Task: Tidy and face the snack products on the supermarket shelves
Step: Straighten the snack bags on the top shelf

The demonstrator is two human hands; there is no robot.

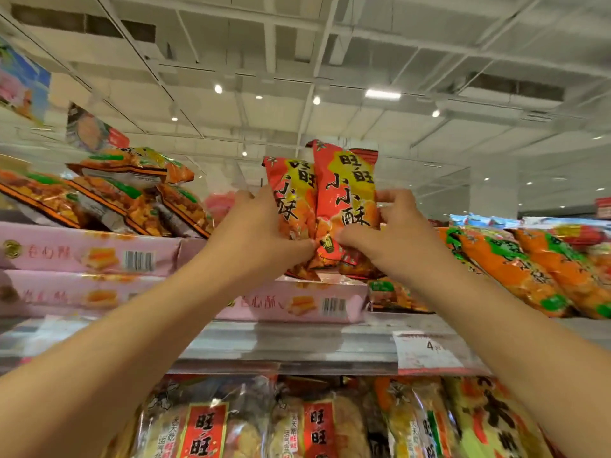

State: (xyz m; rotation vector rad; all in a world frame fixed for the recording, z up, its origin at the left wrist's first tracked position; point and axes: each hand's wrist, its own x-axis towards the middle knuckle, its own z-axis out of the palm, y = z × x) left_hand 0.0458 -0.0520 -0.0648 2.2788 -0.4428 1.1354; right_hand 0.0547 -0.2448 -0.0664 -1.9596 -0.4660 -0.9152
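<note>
Standing upright at the centre of the frame, two red bags (325, 206) sit side by side on a pink box (297, 300) on the top shelf (291, 345). Their long axes run up and down, the printed fronts face the camera, and the sealed tops point at the ceiling. The right-hand bag stands a little taller and overlaps the edge of the left one.

Both hands hold them. The left hand (254, 233) curls round the outer left side of the pair, its thumb pressed across the lower front and its fingers wrapped behind. The right hand (393, 233) mirrors it on the right side, thumb pinching the lower front, fingers curled round the far edge. The two thumbs almost meet low on the bags.

At the left of the frame, orange bags (132, 196) lie flat in a loose heap on stacked pink boxes (86, 256), their long axes tilted towards the lower right. At the right of the frame, orange and green bags (515, 269) lean in a row, tipped over towards the left.

A price tag (426, 352) hangs on the shelf edge at the lower right. Below it, along the bottom of the frame, clear bags (317, 421) with red labels stand in a row.
</note>
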